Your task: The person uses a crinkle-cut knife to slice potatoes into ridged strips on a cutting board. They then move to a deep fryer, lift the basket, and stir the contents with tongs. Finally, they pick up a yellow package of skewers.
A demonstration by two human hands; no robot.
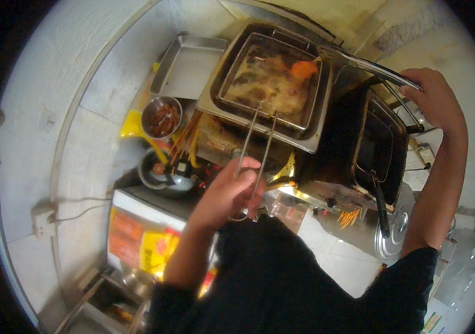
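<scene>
My left hand [237, 188] is closed around the wire handle [267, 146] of a frying basket [231, 81]. The basket sits in a square metal deep fryer [260, 127] of foaming oil [258, 87]. Near the basket's right side, an orange piece of food [304, 69] shows at the oil's surface. My right hand [431, 96] grips long metal tongs [381, 71] by the handle end. Their slotted tip reaches the fryer's right rim, close to the orange piece. Whether the tip touches that piece cannot be told.
Left of the fryer are a shallow metal tray [191, 67], a steel bowl of brown pieces [162, 117] and a pot [147, 167]. To the right, a second, dark fryer [379, 146] holds a basket with a black handle [381, 213]. A lidded metal pot [398, 229] stands below.
</scene>
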